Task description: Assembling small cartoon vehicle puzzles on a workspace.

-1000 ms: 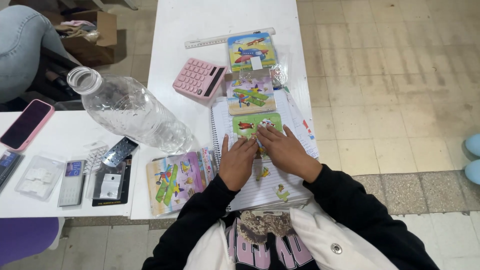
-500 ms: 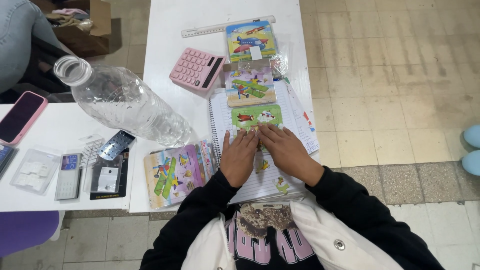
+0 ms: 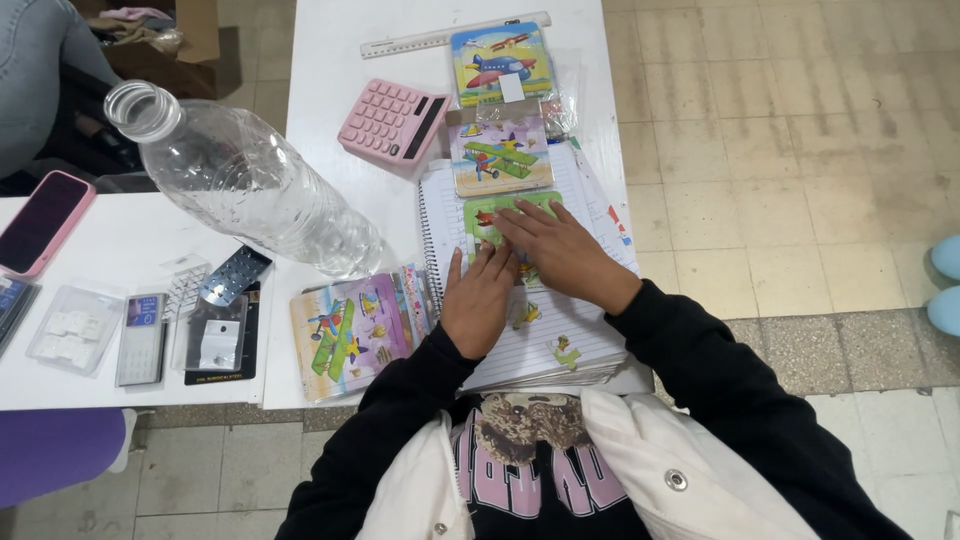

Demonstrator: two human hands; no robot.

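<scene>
Left hand: the left hand [image 3: 478,300] lies flat, palm down, on the notebook [image 3: 590,330], fingers together and pointing to 12 o'clock; it grips nothing.
Right hand: the right hand [image 3: 560,250] is spread open, fingers stretched toward 10 o'clock, fingertips pressing on the green puzzle card [image 3: 505,212]; it closes around nothing.
Puzzle card: it rests on the notebook's upper half, its long axis running 9 to 3 o'clock, just at 12 o'clock of the left hand and partly under the right fingers.
Nearer hand: the right hand touches the card; the left fingertips end just short of its lower edge.
Loose pieces: one puzzle piece [image 3: 565,350] lies on the lined page at 5 o'clock of the left hand; another [image 3: 527,313] sits between the two wrists.
Other cards: a plane card [image 3: 498,160] lies at 12 o'clock of the green one, touching it, and a blue card [image 3: 503,62] beyond that.
Left side: a stack of cards [image 3: 350,335] lies at 9 o'clock of the left hand.
Desk: the white desk [image 3: 330,40] also carries a pink calculator [image 3: 392,120], a ruler [image 3: 450,35] and a clear bottle [image 3: 250,185] on its side.
</scene>
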